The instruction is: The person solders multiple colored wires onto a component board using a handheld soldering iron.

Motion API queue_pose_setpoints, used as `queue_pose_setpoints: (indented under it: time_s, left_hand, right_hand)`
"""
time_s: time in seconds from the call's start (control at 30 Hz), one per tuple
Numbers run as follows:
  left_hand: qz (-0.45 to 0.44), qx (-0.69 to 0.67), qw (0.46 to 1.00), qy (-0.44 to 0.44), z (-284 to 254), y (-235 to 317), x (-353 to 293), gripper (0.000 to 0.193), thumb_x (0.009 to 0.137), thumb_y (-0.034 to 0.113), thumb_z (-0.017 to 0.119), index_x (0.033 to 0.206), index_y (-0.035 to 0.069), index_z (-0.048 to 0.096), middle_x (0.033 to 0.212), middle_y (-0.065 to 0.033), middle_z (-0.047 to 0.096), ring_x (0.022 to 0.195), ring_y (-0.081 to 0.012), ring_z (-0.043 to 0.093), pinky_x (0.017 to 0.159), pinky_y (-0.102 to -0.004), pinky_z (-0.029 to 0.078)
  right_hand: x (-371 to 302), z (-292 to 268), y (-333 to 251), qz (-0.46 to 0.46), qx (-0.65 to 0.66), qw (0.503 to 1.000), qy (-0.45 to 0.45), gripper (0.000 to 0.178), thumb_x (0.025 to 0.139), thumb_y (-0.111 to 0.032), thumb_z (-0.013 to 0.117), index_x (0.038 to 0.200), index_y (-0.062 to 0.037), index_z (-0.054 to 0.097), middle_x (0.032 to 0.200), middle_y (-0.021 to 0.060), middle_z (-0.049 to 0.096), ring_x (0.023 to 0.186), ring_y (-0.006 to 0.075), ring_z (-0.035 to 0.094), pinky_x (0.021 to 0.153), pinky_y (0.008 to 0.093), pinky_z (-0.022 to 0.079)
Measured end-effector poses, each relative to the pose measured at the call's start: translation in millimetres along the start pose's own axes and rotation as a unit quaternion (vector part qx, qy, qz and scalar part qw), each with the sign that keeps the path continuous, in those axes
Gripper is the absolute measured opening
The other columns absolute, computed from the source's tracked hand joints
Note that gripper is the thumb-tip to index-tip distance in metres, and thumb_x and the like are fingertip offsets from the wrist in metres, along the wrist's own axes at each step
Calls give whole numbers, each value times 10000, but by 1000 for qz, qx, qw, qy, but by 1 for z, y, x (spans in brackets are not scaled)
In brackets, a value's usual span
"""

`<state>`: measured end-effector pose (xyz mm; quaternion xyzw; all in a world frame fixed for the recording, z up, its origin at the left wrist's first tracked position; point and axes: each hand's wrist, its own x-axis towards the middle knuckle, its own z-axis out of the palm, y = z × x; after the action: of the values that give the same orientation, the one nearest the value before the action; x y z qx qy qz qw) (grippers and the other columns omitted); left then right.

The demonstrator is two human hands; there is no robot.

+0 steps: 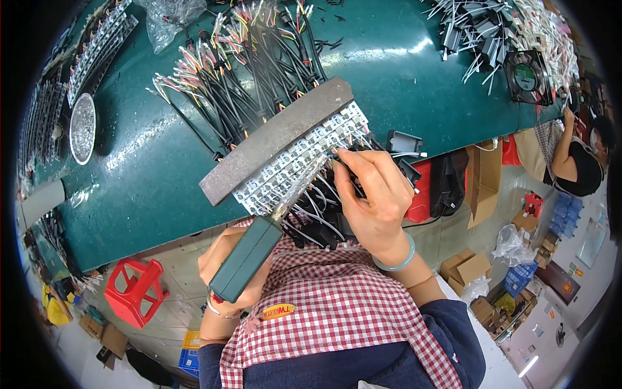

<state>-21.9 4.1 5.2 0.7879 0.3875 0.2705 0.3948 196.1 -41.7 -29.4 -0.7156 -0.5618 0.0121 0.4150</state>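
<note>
Soldering appears in progress: the left hand (223, 262) grips the soldering iron (248, 257), the right hand (379, 194) pinches an apparent wire (335, 152) at the circuit boards (293, 163); next, steady alignment is required.

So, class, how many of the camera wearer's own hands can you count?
2: the left hand grips the green handle, which partly hides it; the right hand is at the white boards.

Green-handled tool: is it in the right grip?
No, the left grip is wrapped around its green handle.
</note>
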Motion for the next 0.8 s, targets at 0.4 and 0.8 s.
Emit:
queue_pose_setpoints:
  time_s: [0.4,0.8]
  left_hand:
    - [17,22,1000,-4,1,-1,2,219,609,-18,739,822,-43,699,780,-142,649,662,-279,664,582,-333,531]
    - [-18,19,1000,12,-1,-3,-9,215,612,-30,738,823,-38,700,823,-155,670,715,-298,688,622,-333,555]
  right_hand:
    - [0,1,0,1,3,1000,5,279,687,78,767,943,21,671,803,98,612,664,230,619,552,321,493]
    - [-1,2,1,-4,5,1000,7,283,693,74,765,952,12,670,800,92,604,651,228,608,540,321,481]
